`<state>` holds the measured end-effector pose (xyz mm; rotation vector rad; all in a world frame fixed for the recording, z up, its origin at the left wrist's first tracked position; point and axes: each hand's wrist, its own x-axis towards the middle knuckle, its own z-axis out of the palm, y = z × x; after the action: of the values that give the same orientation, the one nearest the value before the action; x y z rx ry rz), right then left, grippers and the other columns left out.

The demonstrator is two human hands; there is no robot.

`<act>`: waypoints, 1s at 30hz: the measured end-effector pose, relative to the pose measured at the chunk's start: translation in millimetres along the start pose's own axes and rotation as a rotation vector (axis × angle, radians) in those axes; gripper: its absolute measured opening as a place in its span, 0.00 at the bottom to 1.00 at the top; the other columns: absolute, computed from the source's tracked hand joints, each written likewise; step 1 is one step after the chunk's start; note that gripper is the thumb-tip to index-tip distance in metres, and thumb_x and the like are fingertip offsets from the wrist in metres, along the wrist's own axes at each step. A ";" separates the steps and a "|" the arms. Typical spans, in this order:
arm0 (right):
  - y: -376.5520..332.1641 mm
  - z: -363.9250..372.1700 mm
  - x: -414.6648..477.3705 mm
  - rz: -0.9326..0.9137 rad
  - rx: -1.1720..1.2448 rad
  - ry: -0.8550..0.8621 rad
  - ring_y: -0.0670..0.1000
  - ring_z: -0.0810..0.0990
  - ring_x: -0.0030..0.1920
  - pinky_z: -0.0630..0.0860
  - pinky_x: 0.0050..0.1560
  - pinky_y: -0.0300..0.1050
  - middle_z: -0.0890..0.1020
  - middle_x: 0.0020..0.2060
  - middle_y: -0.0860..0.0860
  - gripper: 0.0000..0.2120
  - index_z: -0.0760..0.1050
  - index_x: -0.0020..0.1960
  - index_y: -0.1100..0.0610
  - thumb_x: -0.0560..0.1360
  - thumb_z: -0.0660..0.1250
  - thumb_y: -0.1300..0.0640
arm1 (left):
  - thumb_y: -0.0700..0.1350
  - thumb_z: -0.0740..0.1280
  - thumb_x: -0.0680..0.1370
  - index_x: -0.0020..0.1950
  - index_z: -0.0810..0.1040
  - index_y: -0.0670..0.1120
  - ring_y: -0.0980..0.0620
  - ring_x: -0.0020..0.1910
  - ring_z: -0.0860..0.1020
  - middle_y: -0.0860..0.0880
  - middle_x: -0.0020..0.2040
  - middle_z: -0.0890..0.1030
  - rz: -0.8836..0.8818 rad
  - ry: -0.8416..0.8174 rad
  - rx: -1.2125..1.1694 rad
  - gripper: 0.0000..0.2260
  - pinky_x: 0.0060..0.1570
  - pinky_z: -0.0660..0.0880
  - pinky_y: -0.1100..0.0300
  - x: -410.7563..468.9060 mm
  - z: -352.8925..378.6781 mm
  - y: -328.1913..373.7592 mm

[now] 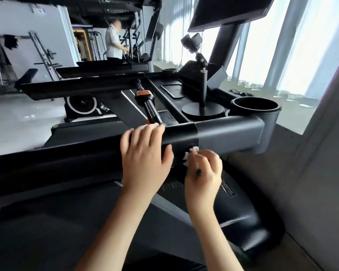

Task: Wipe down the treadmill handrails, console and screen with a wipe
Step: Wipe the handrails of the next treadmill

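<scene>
A thick black and grey handrail (223, 132) runs across the middle of the head view. My left hand (145, 153) grips the black part of this rail, fingers curled over its top. Just to the right, my right hand (204, 171) pinches a crumpled white wipe (190, 155) against the underside of the rail where black meets grey. Beyond the rail lies the black console (174, 90) with a tray. The dark screen (229, 10) is tilted at the top right.
A black stand with a round base (203, 109) and a small camera on top sits on the console. A round cup holder (254, 106) is at the rail's right end. A person stands at other machines far back. Windows fill the right.
</scene>
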<state>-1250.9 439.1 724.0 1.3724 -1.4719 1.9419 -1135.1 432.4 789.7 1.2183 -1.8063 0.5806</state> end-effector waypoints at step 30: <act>-6.5 -10.4 97.6 -0.161 -0.208 -0.282 0.59 0.73 0.41 0.67 0.39 0.40 0.79 0.38 0.54 0.09 0.85 0.42 0.60 0.67 0.67 0.65 | 0.51 0.61 0.72 0.54 0.78 0.44 0.44 0.55 0.75 0.48 0.53 0.79 -0.049 -0.049 -0.004 0.16 0.63 0.62 0.44 8.5 -3.9 8.3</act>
<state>-1297.3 424.8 809.5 1.6597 -1.5788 1.4989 -1142.3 434.6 799.6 1.2804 -1.8118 0.5229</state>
